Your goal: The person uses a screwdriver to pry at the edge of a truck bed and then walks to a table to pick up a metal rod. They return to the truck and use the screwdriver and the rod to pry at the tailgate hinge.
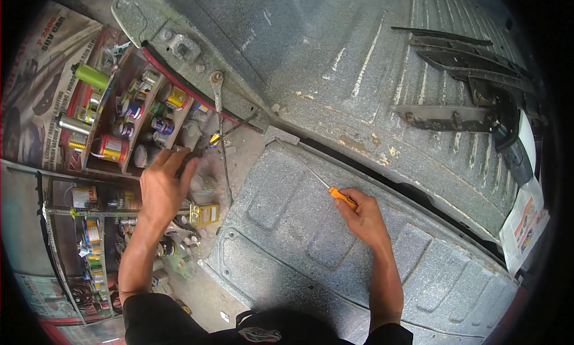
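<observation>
My right hand (363, 221) is closed round the orange handle of a screwdriver (338, 194). Its thin metal shaft points up and left over the lowered tailgate (287, 225) towards the hinge corner. My left hand (164, 184) is raised left of the tailgate, its fingers pinched on a dark tool with a yellow band (213, 140). A dark shaft runs from there towards the side of the truck bed; I cannot make out the tool's exact kind. Beside it hangs a metal tailgate stay (220, 115), bolted to the bed's side at its upper end.
The speckled grey truck bed (335, 64) carries several black plastic trim pieces (466, 64) and a printed paper sheet (524, 225). At left, shelves (128, 148) hold several paint cans and bottles. A yellow tin (204, 214) stands near the tailgate's left edge.
</observation>
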Demonstrator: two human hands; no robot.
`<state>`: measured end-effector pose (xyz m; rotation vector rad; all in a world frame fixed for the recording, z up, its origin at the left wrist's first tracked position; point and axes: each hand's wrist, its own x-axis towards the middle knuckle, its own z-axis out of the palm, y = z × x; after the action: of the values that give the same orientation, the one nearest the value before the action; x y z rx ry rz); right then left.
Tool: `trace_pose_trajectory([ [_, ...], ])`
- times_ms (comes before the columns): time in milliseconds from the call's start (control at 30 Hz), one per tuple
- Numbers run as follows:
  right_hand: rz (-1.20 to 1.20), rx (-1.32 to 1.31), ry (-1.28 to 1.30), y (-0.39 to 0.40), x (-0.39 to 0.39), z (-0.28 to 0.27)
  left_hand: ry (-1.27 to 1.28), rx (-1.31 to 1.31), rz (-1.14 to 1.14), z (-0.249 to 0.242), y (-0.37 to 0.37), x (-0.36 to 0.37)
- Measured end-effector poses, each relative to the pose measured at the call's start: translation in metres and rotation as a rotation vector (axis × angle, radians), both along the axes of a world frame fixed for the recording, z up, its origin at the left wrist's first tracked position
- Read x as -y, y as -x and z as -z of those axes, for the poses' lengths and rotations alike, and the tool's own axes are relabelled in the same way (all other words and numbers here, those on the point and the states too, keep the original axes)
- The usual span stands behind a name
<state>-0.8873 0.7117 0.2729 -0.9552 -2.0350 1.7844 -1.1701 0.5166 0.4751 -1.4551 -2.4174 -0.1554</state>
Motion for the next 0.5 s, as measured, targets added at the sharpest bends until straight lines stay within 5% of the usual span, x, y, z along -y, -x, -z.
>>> trace_pose_trajectory([
  [500,0.004,-0.024,-0.02,0.01,-0.001,0.0,-0.026,0.045,0.07,0.006,0.015,0.011],
])
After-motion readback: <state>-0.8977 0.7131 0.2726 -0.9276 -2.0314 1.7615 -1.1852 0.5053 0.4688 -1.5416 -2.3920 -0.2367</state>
